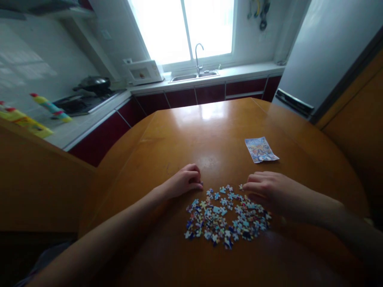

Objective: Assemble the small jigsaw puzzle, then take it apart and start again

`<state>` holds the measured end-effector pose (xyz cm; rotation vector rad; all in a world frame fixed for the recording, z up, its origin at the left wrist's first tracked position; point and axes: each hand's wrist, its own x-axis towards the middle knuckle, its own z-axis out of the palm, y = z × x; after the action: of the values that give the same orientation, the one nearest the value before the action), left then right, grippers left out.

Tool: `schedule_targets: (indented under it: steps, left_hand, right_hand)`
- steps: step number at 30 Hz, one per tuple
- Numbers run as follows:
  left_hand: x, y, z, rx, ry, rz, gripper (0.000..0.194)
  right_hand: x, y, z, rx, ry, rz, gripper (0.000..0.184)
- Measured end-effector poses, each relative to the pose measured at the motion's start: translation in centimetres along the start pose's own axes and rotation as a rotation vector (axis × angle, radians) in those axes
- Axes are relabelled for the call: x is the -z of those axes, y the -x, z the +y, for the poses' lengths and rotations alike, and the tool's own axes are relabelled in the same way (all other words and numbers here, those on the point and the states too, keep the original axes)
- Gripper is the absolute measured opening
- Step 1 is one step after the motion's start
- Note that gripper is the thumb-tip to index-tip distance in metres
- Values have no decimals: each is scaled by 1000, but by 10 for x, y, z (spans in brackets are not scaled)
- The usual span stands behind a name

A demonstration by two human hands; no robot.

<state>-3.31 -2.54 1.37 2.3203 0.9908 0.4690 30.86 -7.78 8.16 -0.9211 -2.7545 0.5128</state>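
Many small jigsaw puzzle pieces [220, 219] lie in a loose heap on the wooden table, mostly light blue, white and dark blue. My left hand [187, 181] rests at the heap's upper left, its fingers curled together. A tiny bit of a puzzle piece [202, 183] shows at its fingertips. On the other side, my right hand [269, 189] hangs over the heap's upper right edge with bent fingers. Its fingertips close on another puzzle piece [241, 187], which sticks out to the left of them. The fingers hide some pieces underneath.
A creased printed picture sheet [261, 150] lies on the table [185, 137] beyond my right hand. Farther off are a sink [191, 77], a microwave [144, 72], a stove with a black pan [95, 84], yellow bottles [25, 122] and a fridge [326, 52].
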Motion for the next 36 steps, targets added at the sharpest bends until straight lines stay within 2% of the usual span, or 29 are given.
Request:
schedule_targets:
  steps: [3,7,11,14,18,23,28,32,36]
  left_hand:
    - [-11,-28,0,-19,-38,77,31]
    - [-30,-64,3,-78,-111,171,25]
    - [-33,-69,7,-117,-180,258,25]
    - [-25,-58,7,-138,-181,252,23]
    - [-17,-53,6,-201,-190,176,17]
    - [-26,-58,8,-218,-222,171,12]
    - [-34,-58,8,-229,-212,203,15]
    - [-35,-59,7,-235,-190,214,14]
    - [-34,-61,7,-245,-147,197,14]
  right_hand:
    - [0,-15,16,3,-13,-23,18]
    - [-16,-42,56,-112,-62,34,17]
    - [-35,-61,77,-322,-62,127,16]
    - [-47,-67,72,-360,-135,210,14]
    - [-59,-69,61,-308,-215,274,15]
    - [-67,-68,60,-267,-224,286,17]
    - [-70,-67,56,-243,-236,295,13]
    - [-73,-69,51,-236,-246,278,4]
    - [-73,-71,52,-250,-247,287,4]
